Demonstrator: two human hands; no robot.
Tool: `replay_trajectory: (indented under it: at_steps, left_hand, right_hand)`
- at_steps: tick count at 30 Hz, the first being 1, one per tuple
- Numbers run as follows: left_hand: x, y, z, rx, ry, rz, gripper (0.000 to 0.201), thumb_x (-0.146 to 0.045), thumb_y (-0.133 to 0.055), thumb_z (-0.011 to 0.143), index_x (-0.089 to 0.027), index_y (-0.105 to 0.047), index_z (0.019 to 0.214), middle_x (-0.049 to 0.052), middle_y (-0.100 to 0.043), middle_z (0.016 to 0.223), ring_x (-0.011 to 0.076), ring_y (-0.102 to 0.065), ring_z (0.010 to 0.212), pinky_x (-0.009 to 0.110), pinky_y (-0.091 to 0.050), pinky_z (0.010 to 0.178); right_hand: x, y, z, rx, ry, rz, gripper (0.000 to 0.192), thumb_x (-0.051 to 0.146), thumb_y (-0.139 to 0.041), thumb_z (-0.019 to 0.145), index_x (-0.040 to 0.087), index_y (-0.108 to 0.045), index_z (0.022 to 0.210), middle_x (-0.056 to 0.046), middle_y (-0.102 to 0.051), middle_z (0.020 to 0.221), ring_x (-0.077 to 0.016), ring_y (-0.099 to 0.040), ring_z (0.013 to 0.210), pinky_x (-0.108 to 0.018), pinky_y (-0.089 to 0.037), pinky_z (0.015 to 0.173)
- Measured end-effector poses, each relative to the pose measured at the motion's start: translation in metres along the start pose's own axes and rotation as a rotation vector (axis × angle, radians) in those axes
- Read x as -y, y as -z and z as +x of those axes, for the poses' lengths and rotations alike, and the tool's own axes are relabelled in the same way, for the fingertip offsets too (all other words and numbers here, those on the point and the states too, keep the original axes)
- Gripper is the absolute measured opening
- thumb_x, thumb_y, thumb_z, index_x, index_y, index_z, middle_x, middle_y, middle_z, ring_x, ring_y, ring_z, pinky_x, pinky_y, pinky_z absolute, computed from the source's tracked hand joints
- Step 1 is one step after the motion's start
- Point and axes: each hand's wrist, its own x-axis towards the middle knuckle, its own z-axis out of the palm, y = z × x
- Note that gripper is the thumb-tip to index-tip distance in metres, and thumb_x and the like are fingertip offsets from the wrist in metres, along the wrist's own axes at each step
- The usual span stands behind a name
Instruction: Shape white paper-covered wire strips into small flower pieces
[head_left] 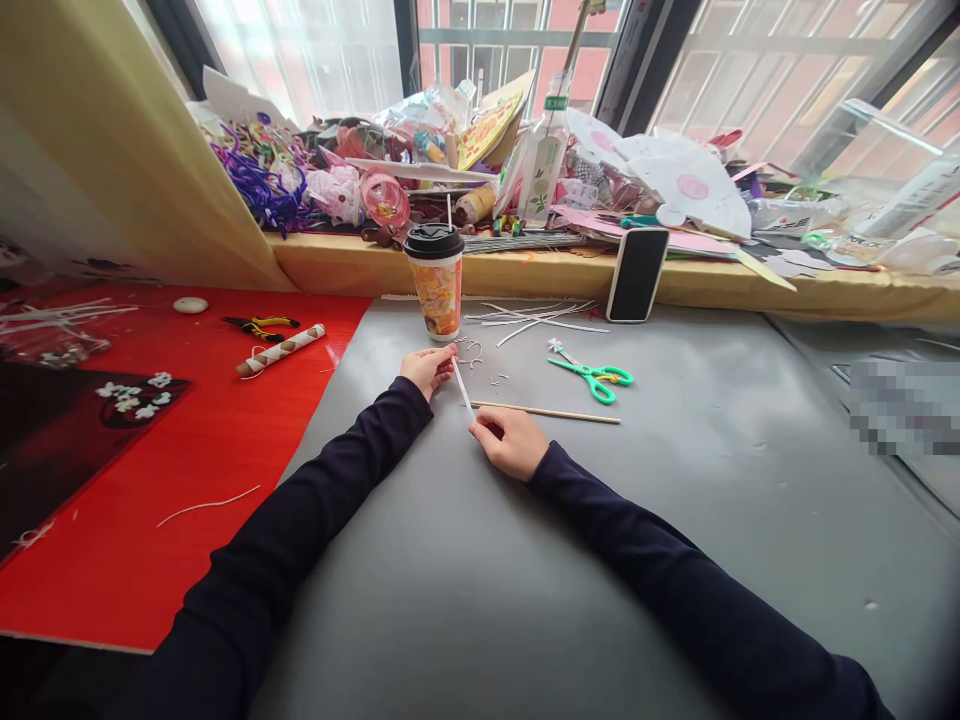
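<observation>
A thin white strip (463,388) runs between my two hands above the grey tabletop. My left hand (429,371) pinches its far end near the paper cup, and my right hand (511,441) has the near end between thumb and fingers. Just beyond my right hand lies a thin wooden stick (555,411). Green-handled scissors (596,380) rest open to the right, with a small white flower (555,346) by them. Short curled offcuts (472,352) are scattered beside my left hand. More white strips (536,318) lie in a loose pile farther back.
A lidded paper cup (436,285) stands behind my left hand. A phone (637,276) leans against the ledge. Pliers (262,326) and a strip-wrapped roll (281,350) lie on the red surface (247,430). Craft materials and a bottle (541,165) crowd the windowsill.
</observation>
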Motion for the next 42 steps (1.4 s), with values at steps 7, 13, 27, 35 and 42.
replay_trajectory:
  at_steps: [7,13,27,35,42]
  left_hand:
    - [-0.013,-0.006,-0.011,0.048,-0.262,-0.126,0.023,-0.031,-0.067,0.058,-0.011,-0.058,0.062,0.0,-0.054,0.055,0.0035,-0.046,0.044,0.016,-0.034,0.04]
    - [-0.021,-0.01,-0.02,0.085,-0.271,-0.175,0.022,-0.034,-0.064,0.062,-0.014,-0.058,0.067,-0.002,-0.055,0.058,0.0042,-0.048,0.047,0.017,-0.039,0.046]
    - [0.001,-0.044,-0.072,0.455,-0.034,-0.091,0.025,-0.031,-0.061,0.067,-0.013,-0.064,0.084,0.004,-0.061,0.07,0.0118,-0.057,0.066,0.025,-0.045,0.063]
    - [-0.002,-0.036,-0.063,0.469,0.072,-0.193,0.021,-0.029,-0.065,0.063,-0.014,-0.065,0.078,0.003,-0.061,0.068,0.0098,-0.056,0.063,0.024,-0.044,0.063]
    - [-0.003,-0.035,-0.06,0.391,0.007,-0.252,0.015,-0.028,-0.064,0.065,-0.016,-0.064,0.074,0.001,-0.06,0.065,0.0093,-0.056,0.061,0.024,-0.045,0.064]
  right_hand:
    - [0.015,0.005,-0.006,-0.114,0.064,0.063,0.024,0.026,-0.038,0.077,0.018,-0.035,0.055,0.004,-0.035,0.052,-0.0081,-0.032,0.05,-0.02,-0.025,0.051]
    - [0.013,0.011,-0.01,-0.199,0.057,0.004,0.023,0.026,-0.041,0.076,0.018,-0.036,0.055,0.002,-0.037,0.054,-0.0092,-0.032,0.052,-0.022,-0.026,0.053]
    - [-0.005,0.021,-0.007,-0.223,-0.061,0.359,0.025,0.034,-0.043,0.077,0.017,-0.043,0.058,0.001,-0.046,0.057,-0.0088,-0.039,0.052,-0.022,-0.032,0.053]
    - [-0.015,0.022,-0.002,0.141,-0.141,0.96,0.028,0.041,-0.049,0.072,0.016,-0.047,0.059,0.005,-0.037,0.044,-0.0049,-0.03,0.04,-0.02,-0.02,0.041]
    - [-0.014,0.022,-0.003,0.185,-0.141,0.981,0.028,0.039,-0.05,0.073,0.015,-0.05,0.06,0.004,-0.042,0.045,-0.0046,-0.031,0.041,-0.02,-0.021,0.042]
